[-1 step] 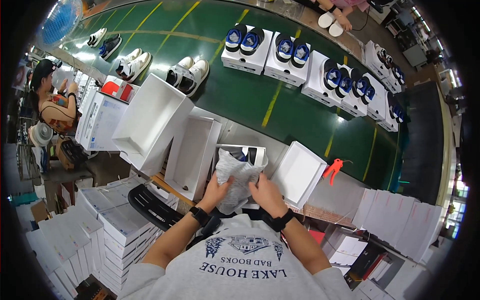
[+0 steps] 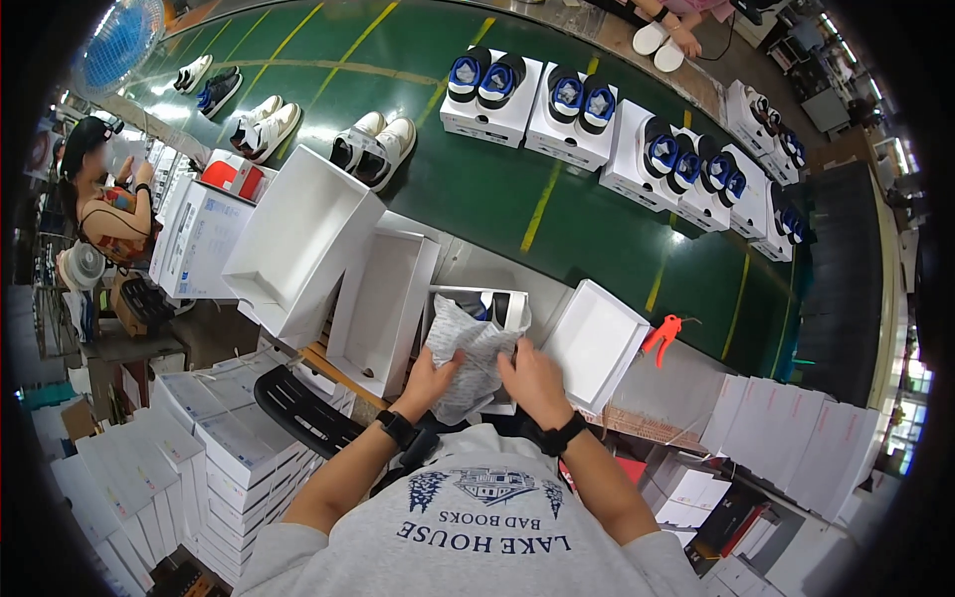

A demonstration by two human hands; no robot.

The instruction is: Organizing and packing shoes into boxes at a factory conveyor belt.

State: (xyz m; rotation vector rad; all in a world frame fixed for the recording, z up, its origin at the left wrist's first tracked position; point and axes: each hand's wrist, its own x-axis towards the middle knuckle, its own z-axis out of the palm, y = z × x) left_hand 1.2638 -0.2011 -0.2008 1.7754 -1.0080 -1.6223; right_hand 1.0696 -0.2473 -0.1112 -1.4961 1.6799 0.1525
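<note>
In front of me a white shoebox (image 2: 519, 296) holds dark and white shoes (image 2: 496, 306), partly covered by grey-white printed tissue paper (image 2: 472, 343). My left hand (image 2: 430, 382) is closed on the paper's left side, the thumb on top of it. At the paper's right side my right hand (image 2: 534, 382) pinches its edge. Most of the shoes lie hidden under the paper. Right of the box rests a white box lid (image 2: 593, 343), hollow side up.
Large open white boxes (image 2: 298, 244) stand to the left, beside a black chair back (image 2: 306, 413). A red air blow gun (image 2: 661, 339) lies at right. Blue-and-black shoes (image 2: 567, 92) sit on boxes along the green conveyor belt (image 2: 477, 224). A co-worker (image 2: 104, 194) is at far left.
The paper's upper right part has been drawn slightly inward and down, showing more of the box's corner. My right hand has shifted a little; the left stays nearly still.
</note>
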